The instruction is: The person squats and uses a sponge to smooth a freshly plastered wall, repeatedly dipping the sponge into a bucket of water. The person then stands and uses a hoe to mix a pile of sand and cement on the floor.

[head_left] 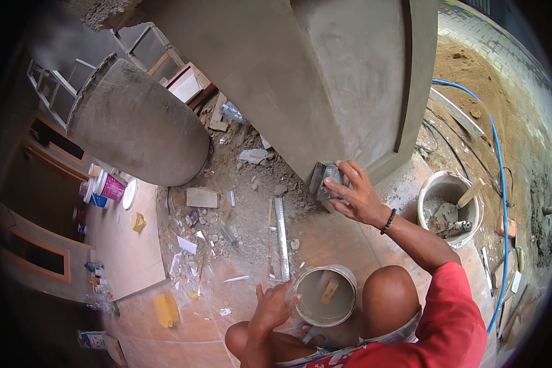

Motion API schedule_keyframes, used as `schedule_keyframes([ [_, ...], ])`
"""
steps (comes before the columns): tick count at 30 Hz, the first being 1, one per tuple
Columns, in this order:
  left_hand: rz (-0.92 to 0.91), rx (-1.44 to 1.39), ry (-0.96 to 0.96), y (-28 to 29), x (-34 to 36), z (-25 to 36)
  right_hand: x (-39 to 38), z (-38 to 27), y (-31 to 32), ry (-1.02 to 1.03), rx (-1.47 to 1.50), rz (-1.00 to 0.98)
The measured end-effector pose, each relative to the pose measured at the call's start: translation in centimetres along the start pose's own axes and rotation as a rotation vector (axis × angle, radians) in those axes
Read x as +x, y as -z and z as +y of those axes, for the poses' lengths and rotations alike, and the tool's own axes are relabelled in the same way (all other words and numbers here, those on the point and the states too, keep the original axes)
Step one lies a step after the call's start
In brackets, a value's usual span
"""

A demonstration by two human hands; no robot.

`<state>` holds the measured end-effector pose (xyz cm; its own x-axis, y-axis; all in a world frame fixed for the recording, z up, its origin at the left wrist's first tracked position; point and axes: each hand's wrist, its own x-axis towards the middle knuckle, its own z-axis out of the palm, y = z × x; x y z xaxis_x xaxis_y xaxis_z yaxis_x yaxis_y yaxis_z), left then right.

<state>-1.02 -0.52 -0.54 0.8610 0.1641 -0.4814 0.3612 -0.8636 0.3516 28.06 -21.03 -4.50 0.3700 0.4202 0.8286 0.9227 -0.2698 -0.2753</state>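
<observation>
Right fingers [338, 187] part-spread; on dark block [319, 176]

Single head-worn fisheye, wide. Looks steeply down and forward over wearer's bare knees [389, 299], lower centre; smooth grey cement wall [245, 67] near, upper centre. Edges bend, corners black.

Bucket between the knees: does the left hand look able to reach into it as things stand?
Probably yes: the left hand is close beside the bucket, whose top is open, with nothing visible blocking the way.
</observation>
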Motion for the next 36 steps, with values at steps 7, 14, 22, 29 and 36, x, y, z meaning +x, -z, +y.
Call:
schedule_keyframes([
  [7, 0.027, -0.007, -0.004, 0.7, -1.4, 0.2, 11.5, 0.9, 9.1, -0.428, 0.946, 0.362],
  [14, 0.05, -0.021, -0.047, 0.4, -1.6, 1.0, 16.0, 0.8, 9.2, -0.384, 0.86, 0.305],
  [22, 0.061, -0.017, -0.03, 0.5, -2.0, 0.5, 14.8, 0.5, 7.8, -0.282, 0.683, 0.318],
  [29, 0.055, 0.025, -0.004, 0.3, -2.2, 0.3, 9.6, 1.7, 6.3, -0.331, 0.751, 0.206],
  [36, 0.039, 0.04, -0.005, -0.2, -2.4, 0.1, 4.8, 1.4, 3.9, -0.373, 0.714, 0.45],
])
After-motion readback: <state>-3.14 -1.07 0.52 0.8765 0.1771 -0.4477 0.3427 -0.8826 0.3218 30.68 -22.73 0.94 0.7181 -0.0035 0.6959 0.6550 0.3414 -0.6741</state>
